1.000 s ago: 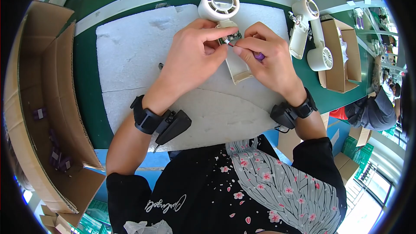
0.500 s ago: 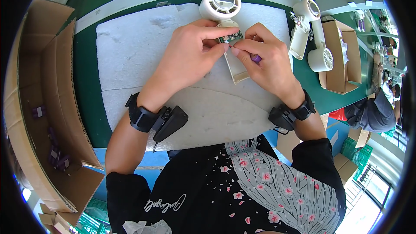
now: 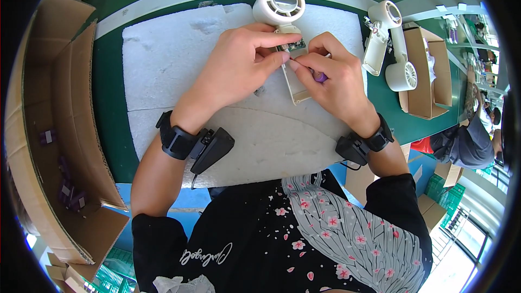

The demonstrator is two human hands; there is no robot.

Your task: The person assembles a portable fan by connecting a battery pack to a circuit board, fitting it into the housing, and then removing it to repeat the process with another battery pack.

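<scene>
A white handheld fan [image 3: 263, 11] lies on the foam pad, its round head away from me and its handle shell [image 3: 296, 89] opened up. Inside the handle's upper part sits a green circuit board [image 3: 296, 46]. My left hand [image 3: 230, 70] is closed on the fan at the board, index finger across the board's top edge and thumb below. My right hand [image 3: 339, 78] pinches close to the left thumb, with a purple battery cell [image 3: 319, 76] held under its fingers. Whatever lies between the two thumb tips, perhaps a thin lead, is too small to make out.
The white foam pad [image 3: 168, 65] covers the green table [image 3: 111, 130]. To the right lie more fan parts [image 3: 375, 49], a second fan [image 3: 401, 75] and a small carton [image 3: 429, 89]. A large carton [image 3: 81, 114] with several purple cells stands left. A person [image 3: 472, 141] sits far right.
The fan's head has shifted slightly to the right. My right hand's fingers have risen and bent a little, while both hands stay at the board.
</scene>
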